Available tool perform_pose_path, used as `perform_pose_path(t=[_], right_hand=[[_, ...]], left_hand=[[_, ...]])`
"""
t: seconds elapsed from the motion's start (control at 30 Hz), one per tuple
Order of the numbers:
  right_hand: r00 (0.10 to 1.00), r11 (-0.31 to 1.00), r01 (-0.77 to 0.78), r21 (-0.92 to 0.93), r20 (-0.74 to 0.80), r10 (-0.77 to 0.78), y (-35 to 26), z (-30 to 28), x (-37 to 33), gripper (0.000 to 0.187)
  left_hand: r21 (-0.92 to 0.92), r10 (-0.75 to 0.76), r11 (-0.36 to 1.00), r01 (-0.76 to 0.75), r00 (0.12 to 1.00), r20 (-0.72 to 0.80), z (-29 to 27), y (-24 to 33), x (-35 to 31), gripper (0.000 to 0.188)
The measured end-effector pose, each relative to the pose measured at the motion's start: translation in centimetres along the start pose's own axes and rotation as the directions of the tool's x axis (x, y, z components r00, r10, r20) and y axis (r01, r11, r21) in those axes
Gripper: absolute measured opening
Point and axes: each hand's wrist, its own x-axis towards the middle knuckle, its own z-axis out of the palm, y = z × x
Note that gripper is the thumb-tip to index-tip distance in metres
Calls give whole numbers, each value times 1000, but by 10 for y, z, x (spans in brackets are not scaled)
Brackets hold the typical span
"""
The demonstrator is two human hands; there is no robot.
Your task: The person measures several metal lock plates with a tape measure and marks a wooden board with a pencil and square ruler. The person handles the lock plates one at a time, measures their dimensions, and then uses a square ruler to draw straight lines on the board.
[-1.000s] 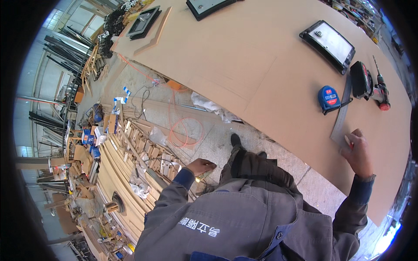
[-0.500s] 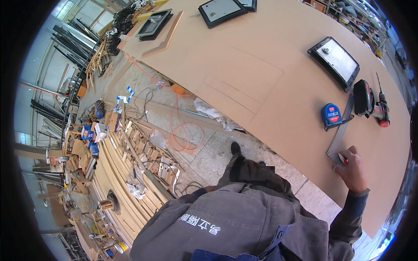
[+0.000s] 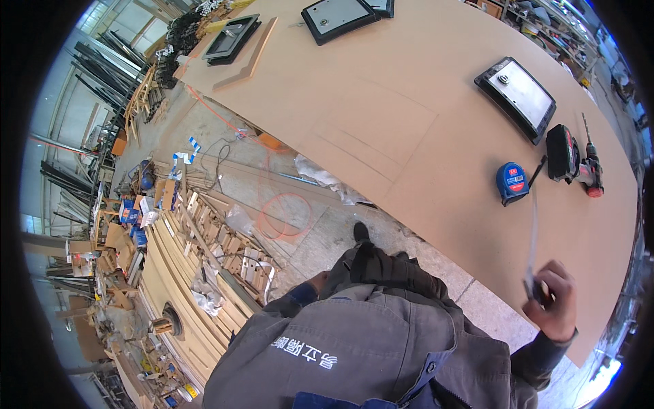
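Note:
My right hand [image 3: 555, 300] is closed around the corner of a metal square [image 3: 533, 235] near the right end of a large brown board [image 3: 449, 184]. The square's thin blade stretches away from me toward a blue tape measure [image 3: 511, 183]. A short black strip [image 3: 537, 170] shows beside the tape measure. Just beyond lies a cordless drill [image 3: 579, 163] with a long bit. My left hand [image 3: 319, 281] hangs low by my body, away from the board, partly hidden by my sleeve; its fingers are not clear. Pencil lines form a rectangle [image 3: 409, 160] on the board.
A black-framed panel with a round lock [image 3: 521, 99] lies on the board; similar panels [image 3: 337, 19] and a dark frame [image 3: 233, 41] are at the far side. Left on the floor are an orange hose [image 3: 283, 215], wood offcuts [image 3: 211, 235] and long boards [image 3: 184, 273].
My right hand has drawn the square back toward me, off its place by the drill, and its blade has turned. My left hand has come slightly more into view.

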Motion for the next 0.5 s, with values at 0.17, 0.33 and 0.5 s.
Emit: perform_pose_path(t=[0.17,0.33,0.5], right_hand=[[823,865,383,326,-546,-159,26,11,-55,52],[865,834,455,311,-374,-333,29,4,-50,66],[855,704,515,489,-353,-381,11,15,-20,70]], left_hand=[[-61,-76,995,74,996,-44,12,-27,63,46],[-94,60,994,-65,997,-52,18,-8,51,47],[-543,76,830,-129,990,-118,19,-30,29,51]])
